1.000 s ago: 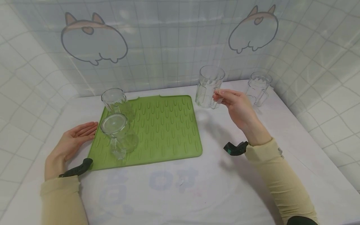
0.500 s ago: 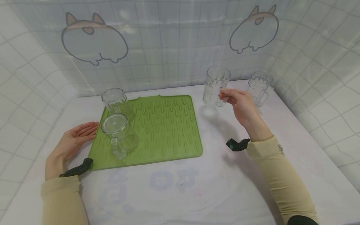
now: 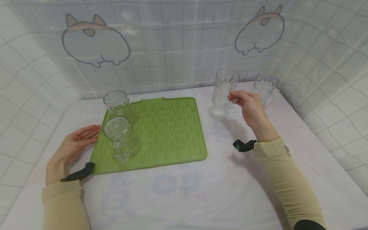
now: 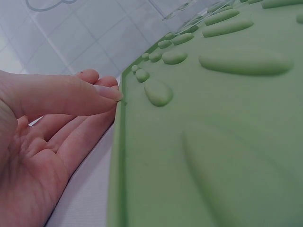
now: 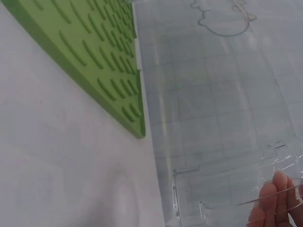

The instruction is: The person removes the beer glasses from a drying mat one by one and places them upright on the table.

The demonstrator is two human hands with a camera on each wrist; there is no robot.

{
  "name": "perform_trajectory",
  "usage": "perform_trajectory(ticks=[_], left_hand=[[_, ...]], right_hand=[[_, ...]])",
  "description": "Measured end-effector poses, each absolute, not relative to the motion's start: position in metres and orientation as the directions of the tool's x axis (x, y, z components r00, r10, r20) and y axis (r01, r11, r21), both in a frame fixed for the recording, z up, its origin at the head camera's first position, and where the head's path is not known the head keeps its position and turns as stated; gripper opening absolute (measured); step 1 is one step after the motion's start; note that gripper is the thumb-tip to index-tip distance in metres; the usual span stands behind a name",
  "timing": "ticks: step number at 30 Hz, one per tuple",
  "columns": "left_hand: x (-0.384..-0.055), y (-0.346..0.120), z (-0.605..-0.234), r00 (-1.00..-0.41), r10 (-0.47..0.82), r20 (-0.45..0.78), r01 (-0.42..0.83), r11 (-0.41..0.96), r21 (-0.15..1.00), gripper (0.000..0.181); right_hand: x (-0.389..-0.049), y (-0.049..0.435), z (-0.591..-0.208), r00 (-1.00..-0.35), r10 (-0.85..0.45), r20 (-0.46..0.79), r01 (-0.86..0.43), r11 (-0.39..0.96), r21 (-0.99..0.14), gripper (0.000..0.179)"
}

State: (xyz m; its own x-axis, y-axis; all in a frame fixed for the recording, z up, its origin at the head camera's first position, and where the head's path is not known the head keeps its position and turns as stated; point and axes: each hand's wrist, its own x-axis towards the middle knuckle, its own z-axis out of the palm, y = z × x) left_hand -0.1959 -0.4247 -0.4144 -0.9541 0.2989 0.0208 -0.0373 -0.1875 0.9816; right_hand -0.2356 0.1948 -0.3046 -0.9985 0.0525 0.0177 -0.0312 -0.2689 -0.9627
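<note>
A clear glass mug (image 3: pixel 224 88) is in my right hand (image 3: pixel 250 107); the fingers pinch its handle at the back right. The mug stands upright and seems slightly above the table, its shadow falling apart from it. In the right wrist view the fingertips (image 5: pixel 279 189) show through the clear mug (image 5: pixel 189 194). My left hand (image 3: pixel 76 142) lies at the left edge of the green mat (image 3: pixel 166 134), fingers straight, and the left wrist view has the thumb touching the mat's rim (image 4: pixel 124 94). Two more glass mugs, the front one (image 3: pixel 118 127) upside down and the rear one (image 3: pixel 116 103), stand on the mat's left side.
Another clear mug (image 3: pixel 265 88) stands at the far right back corner, just behind my right hand. A white cloth (image 3: pixel 184 198) covers the table. A tiled-pattern curtain (image 3: pixel 178 48) closes off the back and both sides.
My right hand has carried the glass mug to the right, away from the mat and nearer the corner mug. The left hand and the mugs on the mat have stayed put.
</note>
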Motion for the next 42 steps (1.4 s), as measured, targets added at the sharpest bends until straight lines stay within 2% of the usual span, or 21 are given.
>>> perform_trajectory(ticks=[6,23,27,34,42], left_hand=[[-0.192,-0.424,-0.415,-0.958,0.286,0.013,-0.038,-0.174,0.984,0.06],[-0.189,-0.422,-0.42,-0.957,0.29,0.026,-0.021,-0.159,0.987,0.061],[-0.189,-0.422,-0.421,-0.958,0.285,0.019,-0.025,-0.15,0.988,0.062],[-0.189,-0.422,-0.42,-0.961,0.276,0.013,-0.021,-0.119,0.993,0.062],[-0.189,-0.422,-0.421,-0.959,0.283,0.022,-0.015,-0.13,0.991,0.061]], right_hand=[[-0.238,0.202,-0.31,-0.998,0.062,0.026,-0.041,-0.258,-0.965,0.017],[-0.249,0.216,-0.335,-0.99,0.132,0.052,-0.086,-0.267,-0.96,0.019],[-0.251,0.219,-0.341,-0.988,0.151,0.041,-0.08,-0.263,-0.961,0.024],[-0.254,0.224,-0.346,-0.984,0.181,0.01,-0.06,-0.272,-0.96,0.016],[-0.256,0.227,-0.35,-0.978,0.21,-0.007,-0.049,-0.264,-0.963,0.016]])
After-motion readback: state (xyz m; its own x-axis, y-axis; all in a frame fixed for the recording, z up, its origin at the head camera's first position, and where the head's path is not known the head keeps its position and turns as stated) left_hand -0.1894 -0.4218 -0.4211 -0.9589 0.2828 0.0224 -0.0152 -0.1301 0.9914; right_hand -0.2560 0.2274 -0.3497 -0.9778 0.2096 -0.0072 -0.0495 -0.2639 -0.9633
